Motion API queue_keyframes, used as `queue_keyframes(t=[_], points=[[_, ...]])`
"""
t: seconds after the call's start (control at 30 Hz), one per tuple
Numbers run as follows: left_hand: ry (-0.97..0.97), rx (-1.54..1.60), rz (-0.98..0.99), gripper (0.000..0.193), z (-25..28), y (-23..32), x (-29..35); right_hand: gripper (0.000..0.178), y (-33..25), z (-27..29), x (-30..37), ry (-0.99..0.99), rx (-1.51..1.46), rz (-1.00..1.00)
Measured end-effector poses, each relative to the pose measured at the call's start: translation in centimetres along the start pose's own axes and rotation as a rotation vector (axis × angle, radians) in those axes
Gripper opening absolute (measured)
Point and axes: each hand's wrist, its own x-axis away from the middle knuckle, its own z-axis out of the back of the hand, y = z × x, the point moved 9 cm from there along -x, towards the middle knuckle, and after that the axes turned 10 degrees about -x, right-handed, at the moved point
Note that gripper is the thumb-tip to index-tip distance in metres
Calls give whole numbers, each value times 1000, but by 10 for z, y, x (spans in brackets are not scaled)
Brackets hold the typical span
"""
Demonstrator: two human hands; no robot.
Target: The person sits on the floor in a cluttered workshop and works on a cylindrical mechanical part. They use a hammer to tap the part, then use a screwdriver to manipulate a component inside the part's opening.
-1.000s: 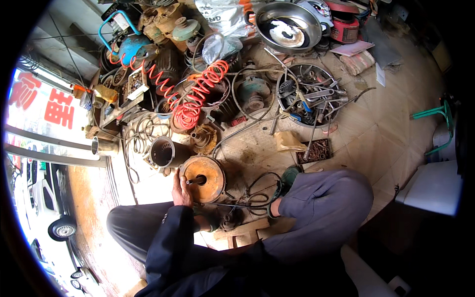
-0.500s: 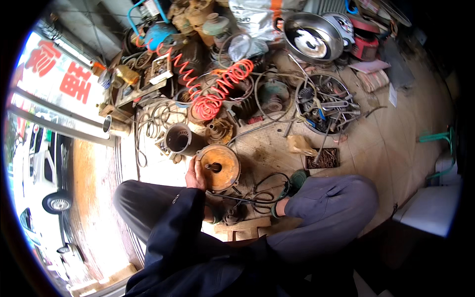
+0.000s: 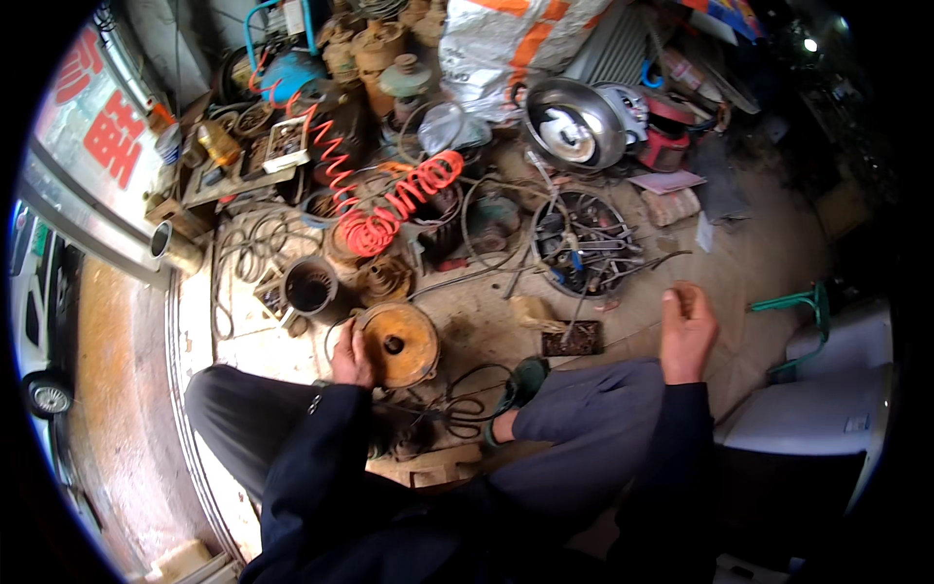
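My left hand point(image 3: 352, 356) is closed on the left rim of a round, rusty orange metal housing point(image 3: 414, 331) with a dark centre. It stands upright between my legs. To the right, my right hand point(image 3: 689, 333) is raised over the floor beside my knee. Its fingers are curled together, and whatever they may hold is hidden. A hollow metal cylinder point(image 3: 301, 297) stands just beyond the housing on the left, next to a rusty flanged part point(image 3: 385, 279).
A round basin of tools point(image 3: 595, 229) lies ahead, with a small tray of screws point(image 3: 574, 340) nearer. A coiled red air hose point(image 3: 409, 200) hangs across the clutter. A steel bowl point(image 3: 610, 151) sits farther back. Black cable point(image 3: 457, 414) lies by my foot; a green-handled object point(image 3: 793, 304) stands right.
My right hand has come into view at the right, raised. The view has swung, so the scene sits farther left. My left hand still grips the housing.
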Motion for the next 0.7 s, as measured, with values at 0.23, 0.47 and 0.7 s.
queue_keyframes(t=[0.23, 0.47, 0.7], points=[[-21, 17, 8, 45, -6, -7, 0, 16, -4, 5, 1, 34, 62, -65], [15, -55, -17, 46, 1, -4, 1, 16, 2, 3, 5, 21, 15, -96], [15, 64, 59, 42, 5, -2, 4, 16, -1, 2, 5, 24, 50, -35]])
